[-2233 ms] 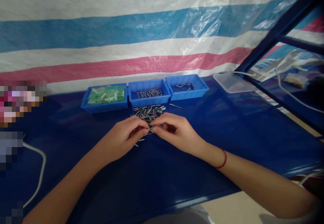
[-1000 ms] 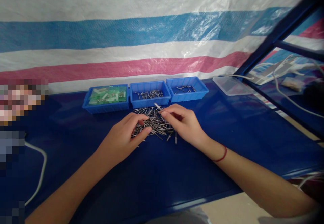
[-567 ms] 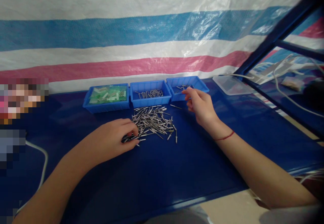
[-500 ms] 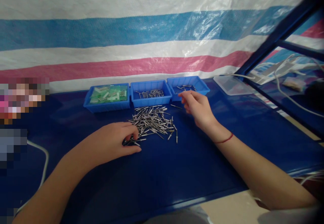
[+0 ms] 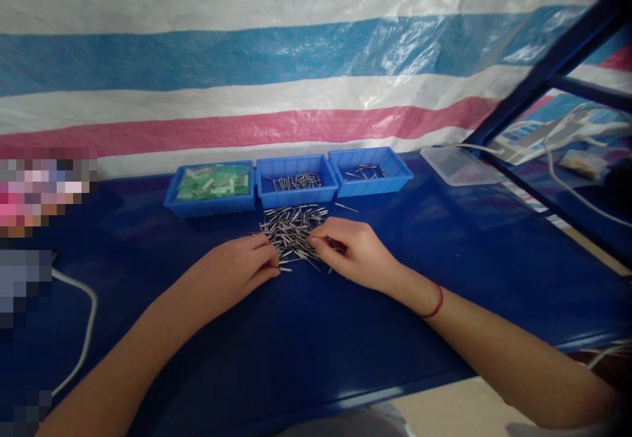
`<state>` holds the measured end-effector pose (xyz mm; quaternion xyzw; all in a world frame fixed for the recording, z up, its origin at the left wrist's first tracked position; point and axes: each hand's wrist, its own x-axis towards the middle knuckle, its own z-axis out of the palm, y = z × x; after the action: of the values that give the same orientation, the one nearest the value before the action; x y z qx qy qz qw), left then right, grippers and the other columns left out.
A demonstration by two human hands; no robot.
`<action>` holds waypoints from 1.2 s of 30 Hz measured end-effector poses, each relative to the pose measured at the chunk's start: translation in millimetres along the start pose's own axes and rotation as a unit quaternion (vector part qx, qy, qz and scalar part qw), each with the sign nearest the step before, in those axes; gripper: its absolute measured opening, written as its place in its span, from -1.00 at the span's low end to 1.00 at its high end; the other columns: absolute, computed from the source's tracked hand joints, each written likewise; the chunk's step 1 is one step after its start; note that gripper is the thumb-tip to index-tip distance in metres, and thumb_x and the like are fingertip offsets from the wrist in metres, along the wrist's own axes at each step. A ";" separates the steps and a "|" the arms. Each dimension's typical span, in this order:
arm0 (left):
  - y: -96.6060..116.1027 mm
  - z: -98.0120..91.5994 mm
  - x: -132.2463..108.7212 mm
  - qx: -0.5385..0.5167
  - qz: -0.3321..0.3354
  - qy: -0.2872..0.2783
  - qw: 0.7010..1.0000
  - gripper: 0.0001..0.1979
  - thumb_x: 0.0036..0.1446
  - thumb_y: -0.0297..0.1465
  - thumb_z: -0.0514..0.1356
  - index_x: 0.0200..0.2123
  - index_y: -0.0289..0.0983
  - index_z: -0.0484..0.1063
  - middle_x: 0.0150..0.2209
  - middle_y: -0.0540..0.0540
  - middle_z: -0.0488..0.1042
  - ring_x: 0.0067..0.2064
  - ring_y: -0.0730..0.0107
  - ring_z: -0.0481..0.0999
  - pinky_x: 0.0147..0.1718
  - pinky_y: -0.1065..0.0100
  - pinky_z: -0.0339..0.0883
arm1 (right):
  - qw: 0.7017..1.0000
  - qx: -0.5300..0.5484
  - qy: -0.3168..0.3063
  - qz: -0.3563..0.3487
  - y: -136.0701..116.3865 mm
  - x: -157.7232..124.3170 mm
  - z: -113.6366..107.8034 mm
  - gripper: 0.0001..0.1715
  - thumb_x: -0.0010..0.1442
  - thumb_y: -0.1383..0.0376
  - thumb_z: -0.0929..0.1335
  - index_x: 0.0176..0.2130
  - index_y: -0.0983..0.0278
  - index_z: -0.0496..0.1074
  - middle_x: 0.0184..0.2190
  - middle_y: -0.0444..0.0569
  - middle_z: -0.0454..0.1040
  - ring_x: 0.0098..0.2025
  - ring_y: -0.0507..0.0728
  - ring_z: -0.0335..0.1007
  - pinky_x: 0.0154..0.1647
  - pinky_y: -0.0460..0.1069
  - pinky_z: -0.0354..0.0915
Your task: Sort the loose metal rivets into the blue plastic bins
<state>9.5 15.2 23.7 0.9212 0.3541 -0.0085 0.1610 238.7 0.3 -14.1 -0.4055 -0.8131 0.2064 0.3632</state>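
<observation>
A heap of small metal pins (image 5: pixel 291 226) lies on the blue table (image 5: pixel 306 338) in front of three blue bins. My left hand (image 5: pixel 241 269) rests at the heap's near left edge, fingers curled and pinched on pins. My right hand (image 5: pixel 353 253), with a red string at the wrist, sits at the heap's near right edge, fingertips pinched on a pin. The left bin (image 5: pixel 212 206) holds green and white parts. In the middle bin (image 5: pixel 296 198) there are pins, and the right bin (image 5: pixel 372 187) has a few pins.
A striped plastic tarp (image 5: pixel 247 95) hangs behind the bins. One loose pin (image 5: pixel 344 207) lies before the right bin. A clear plastic lid (image 5: pixel 457 164) is at the back right, beside a dark blue frame bar (image 5: pixel 533 81). A white cable (image 5: pixel 83 332) curves at the left.
My right hand reached out to the right bin, then came back to the heap beside my left hand. My left hand stayed at the heap's near edge.
</observation>
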 end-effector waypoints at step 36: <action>17.4 5.7 5.5 -0.303 -0.090 0.211 0.925 -0.82 0.17 -0.26 0.21 -0.24 -0.23 0.50 -0.35 0.02 0.54 -0.37 0.44 0.49 -0.38 0.47 0.30 | 0.974 0.199 0.008 0.109 -16.3 -6.2 12.7 -0.81 0.25 0.26 0.31 -0.26 0.30 0.50 -0.38 -0.05 0.43 -0.39 0.02 0.30 -0.42 -0.07 0.21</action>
<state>25.6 4.9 22.7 0.7733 0.4470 0.2796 0.3521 223.3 -14.7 -14.7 -0.4129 -0.7035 0.3991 0.4187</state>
